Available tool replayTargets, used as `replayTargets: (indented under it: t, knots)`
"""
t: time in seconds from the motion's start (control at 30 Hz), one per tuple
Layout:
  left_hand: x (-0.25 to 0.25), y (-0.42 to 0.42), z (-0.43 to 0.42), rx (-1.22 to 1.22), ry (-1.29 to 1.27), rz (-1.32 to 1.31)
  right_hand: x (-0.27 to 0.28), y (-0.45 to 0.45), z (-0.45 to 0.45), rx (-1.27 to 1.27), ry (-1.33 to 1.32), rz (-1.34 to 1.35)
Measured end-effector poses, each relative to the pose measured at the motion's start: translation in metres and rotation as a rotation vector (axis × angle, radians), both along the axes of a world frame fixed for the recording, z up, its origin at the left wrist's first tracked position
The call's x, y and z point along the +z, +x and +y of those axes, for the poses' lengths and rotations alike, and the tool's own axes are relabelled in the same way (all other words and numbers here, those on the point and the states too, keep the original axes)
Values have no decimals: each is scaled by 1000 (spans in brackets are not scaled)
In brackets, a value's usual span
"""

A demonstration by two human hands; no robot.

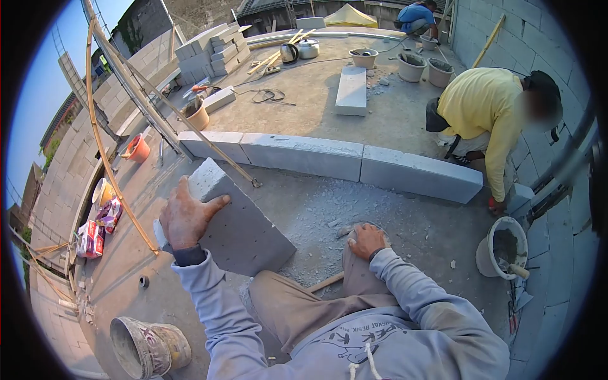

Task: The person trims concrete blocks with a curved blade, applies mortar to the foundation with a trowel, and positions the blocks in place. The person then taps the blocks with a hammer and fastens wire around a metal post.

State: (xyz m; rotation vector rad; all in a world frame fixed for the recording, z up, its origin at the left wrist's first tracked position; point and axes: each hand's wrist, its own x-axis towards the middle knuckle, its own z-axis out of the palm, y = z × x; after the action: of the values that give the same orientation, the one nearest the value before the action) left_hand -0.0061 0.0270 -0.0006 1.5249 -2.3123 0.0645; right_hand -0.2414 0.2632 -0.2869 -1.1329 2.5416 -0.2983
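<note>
My left hand [187, 216] grips the upper edge of a grey lightweight concrete block [244, 225], thumb on its broad face. The block stands tilted on the floor beside my bent leg. My right hand [368, 241] lies over my knee with its fingers spread, and I see nothing in it. A wooden handle [326, 282] shows between my legs; its far end is hidden. White chips and dust [335, 202] cover the floor just ahead. Beyond them runs a low row of blocks [301, 154] laid end to end.
A person in a yellow shirt [478, 104] bends at the row's right end, near a mortar bucket [502, 247]. Another bucket [149, 348] stands at lower left. Bamboo poles [104, 145] slant along the left. Another person in blue [416, 16] crouches far back.
</note>
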Motion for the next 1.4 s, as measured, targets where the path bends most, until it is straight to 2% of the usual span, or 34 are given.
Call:
replayTargets:
  t: [0.1,0.2,0.3,0.8,1.27,1.4]
  knots:
    - [-6,2,-2,-8,-47,9,0,0,0,-13,0,-26]
    - [4,-2,3,31,91,-23,-2,-1,0,-23,-22,-36]
    - [6,-3,4,32,113,-25,-2,-2,1,-15,-16,-20]
    - [2,-1,4,-21,29,12,-10,-3,-1,-29,-21,-40]
    - [-2,1,-6,-27,38,-7,1,-1,-6,-24,14,-78]
    - [4,-2,0,7,69,-38,-9,-2,-7,4,-27,-15]
